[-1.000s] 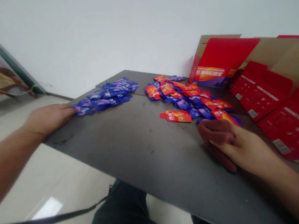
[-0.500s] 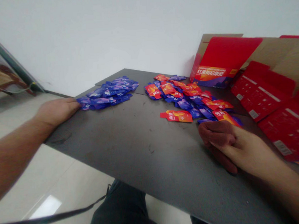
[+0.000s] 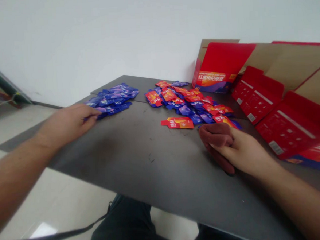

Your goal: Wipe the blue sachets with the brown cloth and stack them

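My left hand (image 3: 69,122) is at the near left end of a heap of blue-purple sachets (image 3: 117,93). Its thumb and fingers are pinched together, with a bit of a blue-purple sachet (image 3: 86,118) showing between them; the rest is hidden. My right hand (image 3: 244,149) is closed on a bunched brown cloth (image 3: 217,138), low over the table's right part. Just beyond it spreads a mixed pile of red and blue-purple sachets (image 3: 190,101). A single red sachet (image 3: 178,122) lies flat at that pile's near edge, to the left of the cloth.
A dark grey table (image 3: 141,172) stands against a white wall (image 3: 102,36). Along its right side are an open red carton (image 3: 214,77) and more red box panels (image 3: 286,125) with brown insides. A dark strap (image 3: 61,234) crosses at lower left, above the pale floor.
My left hand has come inward from the table's left edge and its fingers have closed at the blue-purple heap. The right hand still grips the brown cloth. The view has turned slightly right.
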A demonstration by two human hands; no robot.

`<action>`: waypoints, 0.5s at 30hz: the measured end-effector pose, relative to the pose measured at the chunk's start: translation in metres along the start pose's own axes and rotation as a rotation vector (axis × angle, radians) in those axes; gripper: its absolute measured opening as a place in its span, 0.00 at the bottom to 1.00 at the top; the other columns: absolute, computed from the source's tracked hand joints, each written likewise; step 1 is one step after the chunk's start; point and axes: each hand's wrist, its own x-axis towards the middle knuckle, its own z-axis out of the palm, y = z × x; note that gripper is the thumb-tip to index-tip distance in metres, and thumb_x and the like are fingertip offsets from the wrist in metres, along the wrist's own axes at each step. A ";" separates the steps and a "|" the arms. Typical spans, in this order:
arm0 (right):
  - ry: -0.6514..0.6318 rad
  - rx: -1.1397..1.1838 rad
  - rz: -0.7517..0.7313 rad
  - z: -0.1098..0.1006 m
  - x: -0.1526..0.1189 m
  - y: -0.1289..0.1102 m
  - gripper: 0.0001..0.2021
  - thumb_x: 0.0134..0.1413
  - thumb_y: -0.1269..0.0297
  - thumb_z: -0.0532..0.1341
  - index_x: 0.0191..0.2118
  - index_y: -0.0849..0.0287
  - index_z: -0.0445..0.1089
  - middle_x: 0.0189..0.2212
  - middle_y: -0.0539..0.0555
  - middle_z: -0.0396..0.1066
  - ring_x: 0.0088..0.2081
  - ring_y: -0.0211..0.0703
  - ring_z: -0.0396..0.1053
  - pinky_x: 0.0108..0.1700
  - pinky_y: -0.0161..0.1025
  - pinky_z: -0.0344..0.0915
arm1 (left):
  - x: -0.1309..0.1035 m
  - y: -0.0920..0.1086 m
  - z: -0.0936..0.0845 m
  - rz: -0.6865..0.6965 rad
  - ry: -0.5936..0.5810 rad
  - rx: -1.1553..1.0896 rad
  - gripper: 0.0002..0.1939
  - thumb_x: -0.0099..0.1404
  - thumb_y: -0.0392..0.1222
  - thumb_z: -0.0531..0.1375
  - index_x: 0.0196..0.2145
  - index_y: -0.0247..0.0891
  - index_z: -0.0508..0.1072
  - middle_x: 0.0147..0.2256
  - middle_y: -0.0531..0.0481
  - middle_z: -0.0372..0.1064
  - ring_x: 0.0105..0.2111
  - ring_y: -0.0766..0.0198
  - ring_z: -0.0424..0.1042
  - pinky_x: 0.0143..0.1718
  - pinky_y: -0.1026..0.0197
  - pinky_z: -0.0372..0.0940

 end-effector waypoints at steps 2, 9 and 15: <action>-0.016 -0.037 0.047 0.000 0.000 0.000 0.18 0.55 0.56 0.63 0.51 0.56 0.75 0.36 0.55 0.80 0.36 0.53 0.78 0.36 0.44 0.72 | 0.014 0.040 -0.006 0.098 -0.032 -0.079 0.22 0.68 0.50 0.51 0.50 0.40 0.78 0.46 0.50 0.78 0.45 0.58 0.75 0.52 0.57 0.68; -0.015 -0.027 0.054 -0.002 0.000 0.000 0.18 0.56 0.59 0.62 0.53 0.54 0.74 0.39 0.52 0.80 0.39 0.48 0.77 0.37 0.39 0.69 | 0.077 0.152 -0.002 0.401 -0.021 -0.230 0.20 0.69 0.46 0.50 0.47 0.42 0.78 0.46 0.48 0.79 0.48 0.56 0.76 0.53 0.56 0.68; -0.034 0.041 0.021 -0.003 -0.001 0.001 0.16 0.57 0.63 0.62 0.51 0.54 0.74 0.39 0.50 0.80 0.40 0.45 0.77 0.39 0.37 0.69 | 0.129 0.175 0.016 0.219 0.038 -0.181 0.18 0.67 0.43 0.51 0.45 0.38 0.78 0.45 0.41 0.78 0.47 0.49 0.76 0.50 0.51 0.69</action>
